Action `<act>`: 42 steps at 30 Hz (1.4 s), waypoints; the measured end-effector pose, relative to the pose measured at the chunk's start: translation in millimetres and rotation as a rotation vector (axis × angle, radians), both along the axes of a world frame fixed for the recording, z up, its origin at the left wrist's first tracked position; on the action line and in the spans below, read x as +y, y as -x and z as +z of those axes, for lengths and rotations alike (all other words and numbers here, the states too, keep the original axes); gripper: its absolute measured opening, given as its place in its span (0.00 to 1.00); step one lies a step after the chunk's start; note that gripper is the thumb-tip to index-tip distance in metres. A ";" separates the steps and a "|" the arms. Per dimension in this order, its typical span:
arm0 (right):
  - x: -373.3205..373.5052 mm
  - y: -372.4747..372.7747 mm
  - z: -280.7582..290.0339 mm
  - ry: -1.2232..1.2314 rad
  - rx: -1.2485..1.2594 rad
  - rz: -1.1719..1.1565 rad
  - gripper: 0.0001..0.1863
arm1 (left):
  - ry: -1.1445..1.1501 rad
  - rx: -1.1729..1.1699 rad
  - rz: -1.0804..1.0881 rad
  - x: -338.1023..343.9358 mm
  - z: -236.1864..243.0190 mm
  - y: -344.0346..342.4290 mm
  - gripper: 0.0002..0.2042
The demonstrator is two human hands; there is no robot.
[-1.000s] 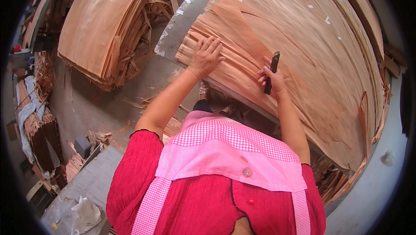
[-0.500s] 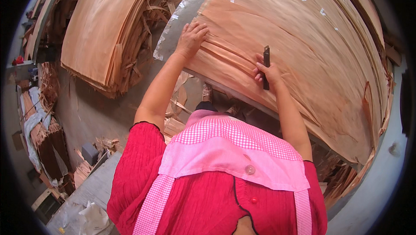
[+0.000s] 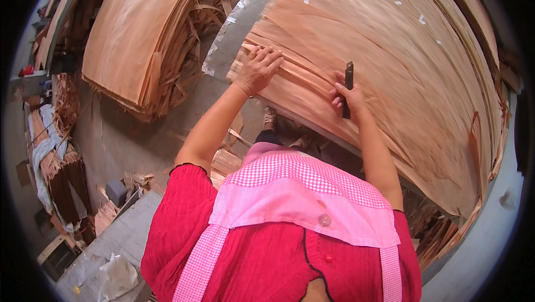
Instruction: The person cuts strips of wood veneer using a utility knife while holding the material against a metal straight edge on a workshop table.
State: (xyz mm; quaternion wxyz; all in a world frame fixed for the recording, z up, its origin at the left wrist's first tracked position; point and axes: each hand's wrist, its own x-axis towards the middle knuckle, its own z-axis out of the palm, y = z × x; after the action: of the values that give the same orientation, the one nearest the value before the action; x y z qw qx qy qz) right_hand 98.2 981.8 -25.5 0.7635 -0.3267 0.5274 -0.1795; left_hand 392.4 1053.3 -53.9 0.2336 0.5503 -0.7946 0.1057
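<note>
A wide, thin sheet of reddish-brown wood veneer (image 3: 334,40) lies across a stack in front of me, with long wrinkles along its near side. My left hand (image 3: 259,71) rests on the sheet near its left end, fingers bent slightly and laid over a raised wrinkle; its thumb is hidden. Farther right, my right hand (image 3: 352,100) holds a black utility knife (image 3: 349,76) upright against the palm, some fingers loose beside it. The right hand is over the near part of the veneer.
A second veneer stack (image 3: 125,34) stands at the far left, with torn strips (image 3: 192,40) along its side. A grey board edge (image 3: 223,45) shows beyond the sheet's left end. Small white tape pieces (image 3: 422,19) dot the veneer. A grey table (image 3: 120,240) is at the lower left.
My left hand has slid right and toward me along the veneer, and the wrinkles by it have shifted. My right hand stays in nearly the same place, the knife slightly turned.
</note>
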 end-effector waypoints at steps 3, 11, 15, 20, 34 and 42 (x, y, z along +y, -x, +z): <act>-0.3 -3.0 3.6 -0.010 0.004 -0.008 0.25 | 0.046 -0.096 0.020 -8.0 2.8 -8.3 0.10; -0.7 -3.6 7.6 0.020 0.027 0.020 0.25 | 0.187 -0.105 -0.027 -13.2 41.5 -10.5 0.07; -2.2 -3.8 4.9 0.044 0.045 0.026 0.25 | 0.059 -0.127 -0.003 -10.6 5.5 -22.6 0.08; -2.2 -3.0 3.2 0.015 0.023 0.019 0.25 | -0.015 -0.101 0.040 -5.6 -6.4 -21.9 0.14; 14.0 -15.7 -9.4 0.334 0.327 0.032 0.20 | -0.151 0.028 0.178 2.4 -5.1 7.4 0.26; 17.6 -5.9 -14.6 0.464 0.306 0.144 0.14 | -0.444 -0.121 0.130 -9.4 12.2 -2.0 0.25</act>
State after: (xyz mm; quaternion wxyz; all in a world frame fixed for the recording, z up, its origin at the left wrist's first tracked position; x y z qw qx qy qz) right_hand 104.1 999.4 -40.1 0.5907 -0.5527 0.5566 -0.1894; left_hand 394.5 1043.9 -41.7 0.0516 0.6308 -0.7739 -0.0238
